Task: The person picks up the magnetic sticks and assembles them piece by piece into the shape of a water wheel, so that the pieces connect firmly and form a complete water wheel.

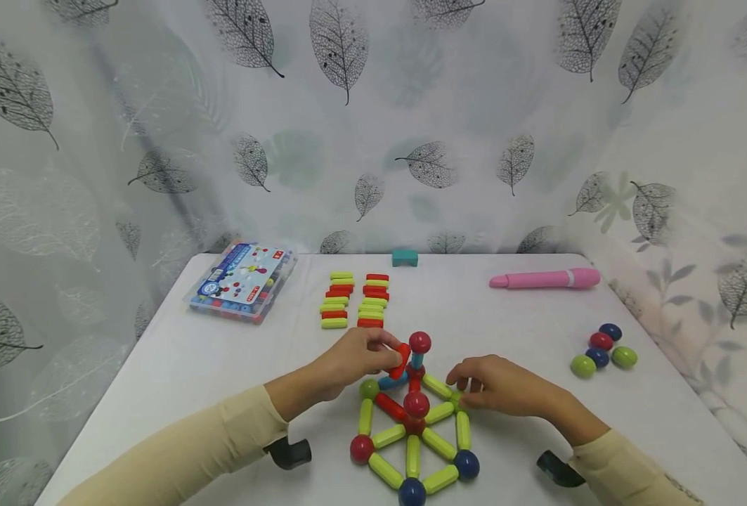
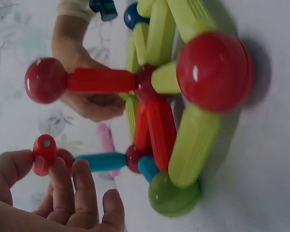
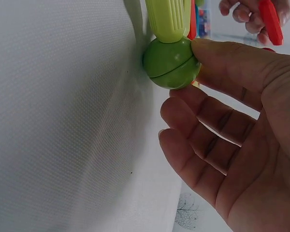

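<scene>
My left hand [image 1: 362, 357] pinches a red magnetic rod [image 1: 400, 362] between thumb and fingers, close beside a red ball [image 1: 420, 342] that tops an upright blue rod [image 1: 417, 361]. In the left wrist view the held rod [image 2: 44, 154] points its round metal end at the camera. My right hand [image 1: 506, 388] has thumb and fingertips on a green ball [image 3: 171, 63] at the right corner of a ball-and-rod frame. This frame is a flat ring of yellow-green, red and blue rods with spokes to a red centre ball [image 2: 145, 82]. Another red ball [image 1: 416, 405] stands on a red upright rod [image 2: 101, 80] there.
Two columns of loose red and yellow-green rods [image 1: 369, 309] lie beyond the left hand. A plastic case [image 1: 240, 281] sits at back left, a teal block [image 1: 405, 258] at the back edge. Right of these are a pink pen-like object [image 1: 544, 279] and several loose balls [image 1: 601, 341].
</scene>
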`<action>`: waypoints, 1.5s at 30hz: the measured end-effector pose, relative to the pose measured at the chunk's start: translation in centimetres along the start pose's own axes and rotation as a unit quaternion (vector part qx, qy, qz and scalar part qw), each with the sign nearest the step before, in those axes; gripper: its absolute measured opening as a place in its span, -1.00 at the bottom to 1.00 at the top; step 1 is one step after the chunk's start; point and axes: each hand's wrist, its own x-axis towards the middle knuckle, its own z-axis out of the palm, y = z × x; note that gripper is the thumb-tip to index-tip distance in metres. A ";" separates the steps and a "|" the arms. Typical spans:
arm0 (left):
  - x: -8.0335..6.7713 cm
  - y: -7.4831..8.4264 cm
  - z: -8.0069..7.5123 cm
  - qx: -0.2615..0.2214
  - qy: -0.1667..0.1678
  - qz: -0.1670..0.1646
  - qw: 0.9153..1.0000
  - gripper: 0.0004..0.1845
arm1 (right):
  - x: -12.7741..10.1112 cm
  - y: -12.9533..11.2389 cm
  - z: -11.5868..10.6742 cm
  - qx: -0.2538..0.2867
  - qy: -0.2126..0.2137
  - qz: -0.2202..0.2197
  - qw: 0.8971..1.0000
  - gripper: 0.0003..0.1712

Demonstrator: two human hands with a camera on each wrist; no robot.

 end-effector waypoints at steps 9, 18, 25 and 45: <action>0.0 0.2 0.9 -0.058 -0.009 -0.040 0.997 -0.60 | 0.0 -0.2 0.0 0.002 0.005 -0.008 1.000 -0.65; 0.0 0.3 1.4 -0.082 -0.016 -0.038 0.996 -0.64 | 0.8 -1.4 -1.1 -0.002 0.104 -0.005 0.995 -0.57; 0.1 0.5 1.9 -0.094 -0.010 -0.049 0.994 -0.65 | 0.7 -2.1 -0.9 0.023 0.074 0.003 0.997 -0.64; 0.4 0.4 2.3 -0.085 0.009 -0.054 0.995 -0.59 | 1.0 -1.5 0.7 -0.080 0.042 0.006 0.996 -0.74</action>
